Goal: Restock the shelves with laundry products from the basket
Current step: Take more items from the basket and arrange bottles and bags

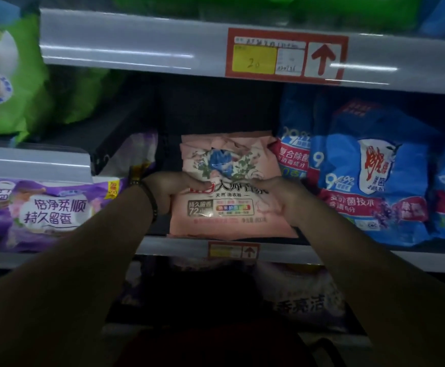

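Laundry powder in a pink bag (229,223) stands upright near the front of the middle shelf (348,258), in the gap between purple bags (49,210) on the left and blue bags (369,181) on the right. The left hand (163,193) grips its left edge and the right hand (278,198) its right edge, both curled onto its front. A red price label (286,55) sits on the shelf rail (136,49) above.

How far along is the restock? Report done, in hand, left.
Done: purple bags and blue bags already fill the slots either side. In hand: left hand and right hand grip the pink bag in the middle-shelf gap. Left: releasing it; any stock still to shelve is out of view.
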